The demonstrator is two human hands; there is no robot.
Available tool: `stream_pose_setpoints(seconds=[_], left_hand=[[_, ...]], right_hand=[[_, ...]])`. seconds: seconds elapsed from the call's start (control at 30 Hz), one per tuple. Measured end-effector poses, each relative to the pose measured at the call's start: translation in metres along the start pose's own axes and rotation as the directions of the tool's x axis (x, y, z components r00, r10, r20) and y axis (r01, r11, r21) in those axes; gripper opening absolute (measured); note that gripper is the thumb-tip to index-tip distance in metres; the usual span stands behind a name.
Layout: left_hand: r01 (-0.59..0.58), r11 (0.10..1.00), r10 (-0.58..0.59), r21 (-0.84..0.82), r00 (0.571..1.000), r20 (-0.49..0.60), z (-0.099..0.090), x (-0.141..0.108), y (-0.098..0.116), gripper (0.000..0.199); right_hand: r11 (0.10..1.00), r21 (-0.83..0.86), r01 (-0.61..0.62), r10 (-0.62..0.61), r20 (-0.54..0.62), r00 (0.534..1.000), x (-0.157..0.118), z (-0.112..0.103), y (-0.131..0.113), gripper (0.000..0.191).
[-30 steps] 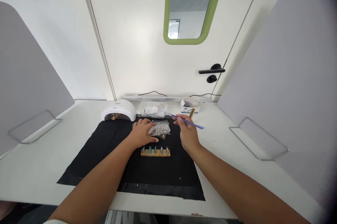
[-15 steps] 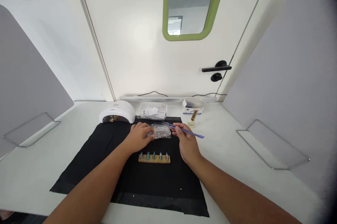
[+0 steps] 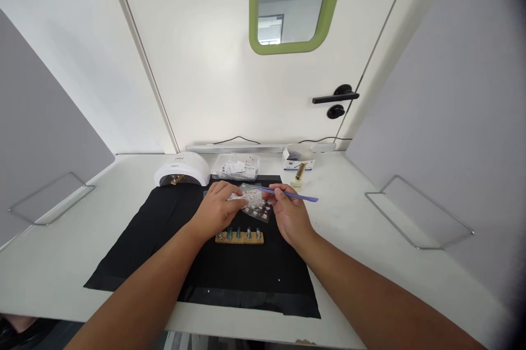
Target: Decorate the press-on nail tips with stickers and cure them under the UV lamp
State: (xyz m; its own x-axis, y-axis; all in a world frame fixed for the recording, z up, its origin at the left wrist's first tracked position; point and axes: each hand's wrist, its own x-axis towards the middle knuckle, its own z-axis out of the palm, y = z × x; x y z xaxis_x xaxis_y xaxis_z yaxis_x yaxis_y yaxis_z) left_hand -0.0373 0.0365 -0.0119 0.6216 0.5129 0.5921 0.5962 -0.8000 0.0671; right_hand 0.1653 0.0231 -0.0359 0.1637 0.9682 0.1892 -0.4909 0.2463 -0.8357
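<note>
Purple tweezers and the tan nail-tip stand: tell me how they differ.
The purple tweezers are slender and purple; the tan nail-tip stand is broader and tan. The right hand holds the tweezers, while the stand rests on the black mat. The stand bears five small upright tips; the tweezers' tip is too small to read. Both are elongated and lie roughly crosswise in view.

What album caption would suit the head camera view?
At a black mat: left hand at a clear packet, right hand holding a purple tool.
</note>
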Motion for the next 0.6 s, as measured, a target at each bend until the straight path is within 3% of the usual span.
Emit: stream_pose_setpoints(seconds=[0.07,0.13,0.23,0.3,0.37,0.5,0.6], left_hand=[[-0.036,0.998,0.033,-0.056,0.998,-0.052,-0.006,-0.001,0.005,0.022],[-0.027,0.982,0.012,-0.19,0.997,-0.079,-0.012,-0.003,0.006,0.035],[0.06,0.896,-0.133,-0.44,0.981,-0.139,-0.014,-0.006,0.002,0.054],[0.149,0.799,-0.289,-0.583,0.945,-0.155,-0.011,-0.007,-0.001,0.055],[0.218,0.661,-0.407,-0.718,0.908,-0.098,-0.005,-0.007,-0.002,0.053],[0.264,0.377,-0.449,-0.888,0.89,0.074,0.0,-0.003,0.01,0.054],[0.259,0.257,-0.496,-0.931,0.862,0.103,-0.001,0.0,0.024,0.043]], right_hand=[[1.0,-0.001,0.022,-0.022,0.018,1.0,0.0,-0.001,-0.003,0.02],[0.999,-0.007,0.039,-0.039,0.045,0.998,0.0,-0.002,-0.01,0.02],[0.998,-0.017,0.057,-0.055,0.088,0.995,0.001,-0.004,-0.021,0.021],[0.997,-0.018,0.077,-0.074,0.129,0.989,0.001,-0.005,-0.026,0.02],[0.995,-0.027,0.093,-0.087,0.171,0.981,0.0,-0.006,-0.03,0.02],[0.992,-0.075,0.103,-0.086,0.203,0.975,-0.004,-0.005,-0.033,0.023],[0.985,-0.079,0.154,-0.131,0.237,0.963,-0.008,-0.005,-0.033,0.021]])
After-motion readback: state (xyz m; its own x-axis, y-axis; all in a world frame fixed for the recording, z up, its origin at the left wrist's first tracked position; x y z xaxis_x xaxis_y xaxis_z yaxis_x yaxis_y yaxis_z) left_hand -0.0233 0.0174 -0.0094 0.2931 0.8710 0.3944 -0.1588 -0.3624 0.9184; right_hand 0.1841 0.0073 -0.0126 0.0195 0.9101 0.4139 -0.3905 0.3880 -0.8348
